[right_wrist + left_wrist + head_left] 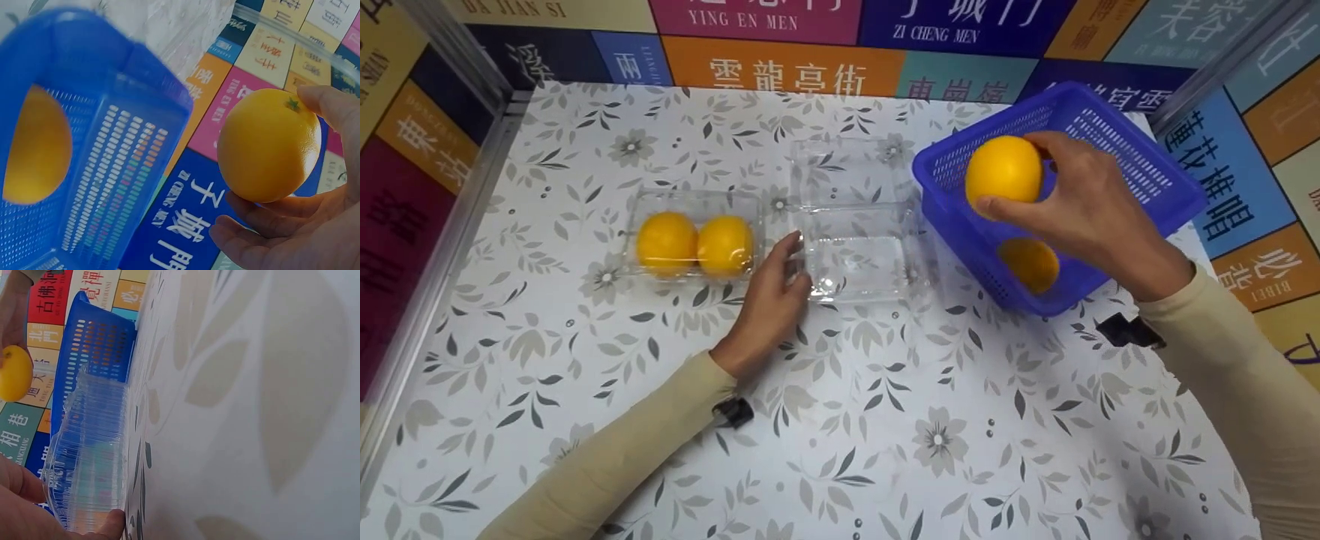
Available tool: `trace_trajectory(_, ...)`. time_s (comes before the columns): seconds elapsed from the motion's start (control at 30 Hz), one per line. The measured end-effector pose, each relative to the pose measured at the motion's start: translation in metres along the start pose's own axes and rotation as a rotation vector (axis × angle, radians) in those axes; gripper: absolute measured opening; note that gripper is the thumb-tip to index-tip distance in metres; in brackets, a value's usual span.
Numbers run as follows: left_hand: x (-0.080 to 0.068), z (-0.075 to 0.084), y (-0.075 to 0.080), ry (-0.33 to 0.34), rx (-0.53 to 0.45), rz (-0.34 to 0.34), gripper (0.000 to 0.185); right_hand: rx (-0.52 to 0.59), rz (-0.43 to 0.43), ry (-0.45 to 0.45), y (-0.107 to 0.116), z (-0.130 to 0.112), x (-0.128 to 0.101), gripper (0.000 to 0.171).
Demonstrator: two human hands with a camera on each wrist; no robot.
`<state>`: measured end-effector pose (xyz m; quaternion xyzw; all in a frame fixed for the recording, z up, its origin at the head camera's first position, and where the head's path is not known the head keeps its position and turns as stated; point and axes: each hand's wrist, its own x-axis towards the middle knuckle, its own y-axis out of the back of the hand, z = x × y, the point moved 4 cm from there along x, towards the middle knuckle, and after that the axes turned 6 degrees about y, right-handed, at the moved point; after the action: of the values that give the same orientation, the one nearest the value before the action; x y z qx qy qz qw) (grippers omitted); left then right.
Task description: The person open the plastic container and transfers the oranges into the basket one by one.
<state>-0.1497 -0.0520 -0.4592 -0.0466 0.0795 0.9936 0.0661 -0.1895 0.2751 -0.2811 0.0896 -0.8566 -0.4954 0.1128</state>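
So the right hand (pixel 1084 206) has an orange (pixel 1003 171) gripped in its curled fingers (pixel 264 216), thumb on the near side, held up in the air over the left rim of the blue plastic basket (pixel 1140 176) on the right of the worktop (pixel 885 420). One more orange (pixel 1030 263) sits down in the basket's near corner.

The left hand (pixel 771 300) is resting on the worktop with fingers loosely bent, fingertips touching the left edge of an open, empty clear clamshell box (pixel 859 251), lid flipped back toward the far side. The wrist view shows the thumb (pixel 109 523) right up against the box's rim.

Just left of that hand there's a closed clear clamshell (pixel 694 240) with two oranges side by side, touching each other. Colourful panels with Chinese characters (pixel 787 71) wall in the worktop.
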Motion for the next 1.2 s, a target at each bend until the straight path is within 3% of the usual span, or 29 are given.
trace_trajectory(0.33, -0.001, -0.001, 0.000, 0.027, -0.011, 0.000, 0.068, -0.026, -0.025, -0.066, 0.010, 0.028, 0.029, 0.098)
trace_trajectory(0.6, -0.001, -0.001, -0.001, 0.024, -0.011, -0.020, 0.066, -0.086, -0.108, -0.081, 0.006, 0.044, 0.050, 0.095)
trace_trajectory(0.97, -0.001, -0.001, -0.001, 0.049, -0.025, 0.000, 0.067, -0.192, -0.195, -0.011, -0.019, 0.058, 0.075, 0.070)
trace_trajectory(1.2, 0.000, -0.001, -0.002, 0.057, -0.014, 0.012, 0.067, -0.247, -0.268, -0.015, -0.037, 0.067, 0.075, 0.069)
